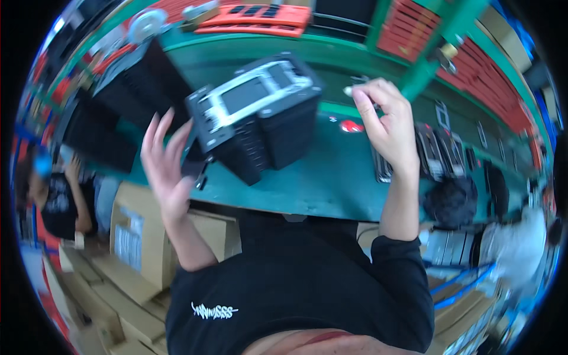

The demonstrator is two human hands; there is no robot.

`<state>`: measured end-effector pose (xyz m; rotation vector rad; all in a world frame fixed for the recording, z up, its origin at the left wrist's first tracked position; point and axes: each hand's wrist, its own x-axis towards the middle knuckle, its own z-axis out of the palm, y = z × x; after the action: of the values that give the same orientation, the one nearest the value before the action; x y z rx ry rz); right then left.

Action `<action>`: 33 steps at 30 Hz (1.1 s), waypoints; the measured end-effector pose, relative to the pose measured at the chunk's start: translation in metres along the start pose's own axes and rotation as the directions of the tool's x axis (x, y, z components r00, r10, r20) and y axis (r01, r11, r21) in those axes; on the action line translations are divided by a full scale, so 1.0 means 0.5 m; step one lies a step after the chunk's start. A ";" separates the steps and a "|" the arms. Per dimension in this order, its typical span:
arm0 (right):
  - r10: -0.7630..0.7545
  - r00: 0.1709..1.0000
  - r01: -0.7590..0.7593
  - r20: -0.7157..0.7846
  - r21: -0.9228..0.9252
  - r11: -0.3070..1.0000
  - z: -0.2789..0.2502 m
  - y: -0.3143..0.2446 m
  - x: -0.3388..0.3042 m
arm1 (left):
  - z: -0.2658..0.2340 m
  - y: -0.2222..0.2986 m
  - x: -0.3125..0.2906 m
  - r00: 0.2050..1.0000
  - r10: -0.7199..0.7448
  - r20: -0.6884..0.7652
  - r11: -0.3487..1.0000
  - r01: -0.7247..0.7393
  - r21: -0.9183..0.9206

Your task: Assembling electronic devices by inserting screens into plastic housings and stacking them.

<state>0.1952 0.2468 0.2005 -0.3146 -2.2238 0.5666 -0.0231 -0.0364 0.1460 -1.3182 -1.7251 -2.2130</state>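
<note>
Loosely spread and a little blurred, the fingers of the left hand (167, 168) stand up just left of the big black box (290, 133); whether they touch it, I cannot tell. To the right of the box, the right hand (387, 121) is raised with fingers curled in toward the thumb, pinching a small white piece (348, 91) at their tips; its exact shape is too small to tell.

The box sits on the green bench (331, 183), tilted in view, with a silver plate (269, 89) around a dark window on its top. A small red thing (351, 126) lies to the right of the box, below the right hand. Farther right are a row of slim dark parts (435, 155) and a crumpled black cloth (452, 201). Left of the box stand more black cases (151, 86); beyond it is an orange tray (254, 22). Cardboard cartons (145, 234) sit nearer than the box, to its left, with another person (62, 204) past them.
</note>
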 end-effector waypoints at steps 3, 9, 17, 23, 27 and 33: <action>0.313 0.945 -0.320 -0.099 -0.491 0.810 0.001 0.183 -0.192 | -0.105 -0.090 -0.151 0.927 -0.125 0.354 0.701 0.335 -0.630; 0.187 0.970 -0.239 -0.153 -0.732 0.638 0.015 0.190 -0.366 | 0.010 -0.155 -0.287 0.580 -0.226 0.783 0.370 0.794 -0.481; 0.158 0.982 -0.147 -0.101 0.111 0.983 0.095 -0.007 -0.345 | 0.318 -0.120 -0.217 0.635 -0.300 0.712 0.766 0.605 -0.218; 0.657 0.751 -0.313 -0.065 0.842 0.440 0.150 -0.030 -0.304 | 0.342 -0.119 -0.217 0.661 -0.160 0.733 0.965 0.261 -0.024; 0.625 0.772 -0.321 0.114 0.919 0.228 0.146 -0.016 -0.281 | 0.323 -0.142 -0.226 0.705 -0.034 0.709 0.975 -0.131 0.177; 0.217 0.962 -0.233 0.168 0.920 0.317 0.158 0.109 -0.224 | 0.246 -0.149 -0.197 0.645 -0.230 0.729 0.955 0.292 0.043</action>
<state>0.2098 0.2261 0.0550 0.0164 -1.4748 1.9022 0.0743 0.0481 0.0287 -2.3577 -2.1862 -2.0165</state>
